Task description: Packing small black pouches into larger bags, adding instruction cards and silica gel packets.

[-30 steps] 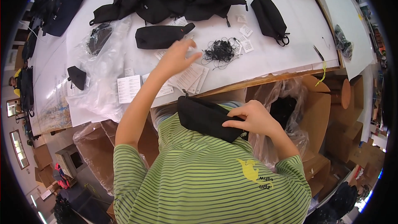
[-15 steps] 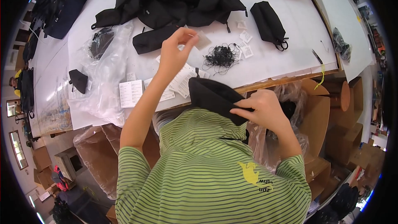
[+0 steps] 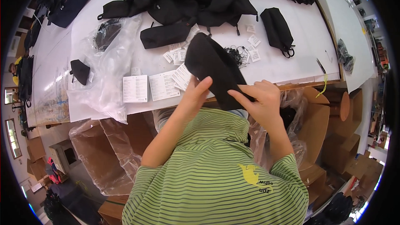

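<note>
A black fabric pouch (image 3: pixel 213 68) is held up over the table's front edge, its upper end tilted away from me. My left hand (image 3: pixel 196 95) is closed at its lower left edge, thumb against the cloth. On the right side, my right hand (image 3: pixel 261 102) pinches the fabric between thumb and fingers. The small clear packet is out of sight. Behind the pouch lie a partly hidden tangle of black cords (image 3: pixel 240 56) and small white labels (image 3: pixel 254 40). Printed leaflets (image 3: pixel 163 86) lie left of my left hand.
A heap of black pouches (image 3: pixel 179 2) covers the far middle of the white table (image 3: pixel 291 66). Single pouches lie nearer (image 3: pixel 164 36) and to the right (image 3: pixel 276 29). A clear plastic bag (image 3: pixel 104 83) sprawls at left. Snips (image 3: pixel 321 65) lie at the right edge; cardboard boxes (image 3: pixel 100 154) stand below.
My left hand has come down from above the table, where it held a small clear packet, to the pouch's left side. The pouch has been raised and tipped more upright.
</note>
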A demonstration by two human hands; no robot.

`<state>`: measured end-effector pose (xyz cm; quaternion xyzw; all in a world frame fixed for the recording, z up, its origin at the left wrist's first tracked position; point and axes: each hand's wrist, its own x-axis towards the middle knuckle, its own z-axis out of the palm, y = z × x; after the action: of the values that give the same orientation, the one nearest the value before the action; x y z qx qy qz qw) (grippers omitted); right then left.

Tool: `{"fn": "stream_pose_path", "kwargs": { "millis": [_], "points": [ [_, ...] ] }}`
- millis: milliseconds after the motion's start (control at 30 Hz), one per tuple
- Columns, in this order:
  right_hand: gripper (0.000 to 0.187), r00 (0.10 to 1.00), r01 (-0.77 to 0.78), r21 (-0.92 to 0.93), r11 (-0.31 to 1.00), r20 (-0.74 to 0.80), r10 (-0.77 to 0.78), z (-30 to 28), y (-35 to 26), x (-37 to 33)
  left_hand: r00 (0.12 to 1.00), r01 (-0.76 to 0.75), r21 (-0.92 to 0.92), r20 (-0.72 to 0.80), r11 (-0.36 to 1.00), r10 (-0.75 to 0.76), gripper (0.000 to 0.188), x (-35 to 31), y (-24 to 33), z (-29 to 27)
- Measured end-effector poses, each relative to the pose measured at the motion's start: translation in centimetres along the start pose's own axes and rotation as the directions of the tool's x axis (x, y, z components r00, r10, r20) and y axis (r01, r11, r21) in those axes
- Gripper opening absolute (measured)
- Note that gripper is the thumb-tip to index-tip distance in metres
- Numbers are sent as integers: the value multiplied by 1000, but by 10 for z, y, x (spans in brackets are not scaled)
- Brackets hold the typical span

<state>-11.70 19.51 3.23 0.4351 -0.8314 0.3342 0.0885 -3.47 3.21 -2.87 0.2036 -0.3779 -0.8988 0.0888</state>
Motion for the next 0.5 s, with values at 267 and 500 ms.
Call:
{"fn": "stream_pose_path", "kwargs": {
  "millis": [267,500],
  "points": [
    [21,763,-378,748,546,-82,641,46,-12,-24,975,-109,-113,-207,988,84,46,6,13,26],
    [26,901,-267,856,443,59,429,32,12,-6,983,172,129,34,977,-178,45,-8,19,18]
  ]
}}
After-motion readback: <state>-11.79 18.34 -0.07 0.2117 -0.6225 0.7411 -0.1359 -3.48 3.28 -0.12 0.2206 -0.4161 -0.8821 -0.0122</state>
